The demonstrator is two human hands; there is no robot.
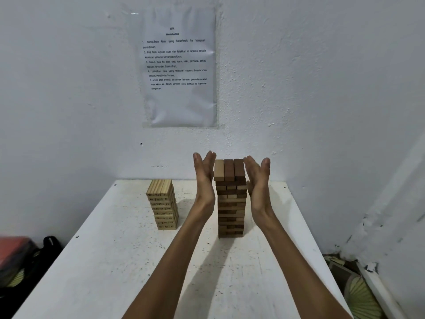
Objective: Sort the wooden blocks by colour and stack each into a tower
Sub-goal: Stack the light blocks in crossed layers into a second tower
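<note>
Two block towers stand on the white table [128, 261]. The shorter tower of pale wooden blocks [163, 204] with dark markings on their ends is at the back left. A taller tower of mixed brown and tan blocks [230, 203] stands at the centre right; its top layer holds one tan and two dark brown blocks. My left hand [204, 171] is flat and upright just left of the tall tower's top. On the tower's right side, my right hand [257, 178] is held the same way. Both have straight fingers; whether the palms touch the blocks is unclear.
A printed sheet [178, 67] is taped to the white wall behind the table. A black and red bag [20, 254] lies on the floor at the left. Patterned fabric and a white board [358, 288] lie at the right of the table.
</note>
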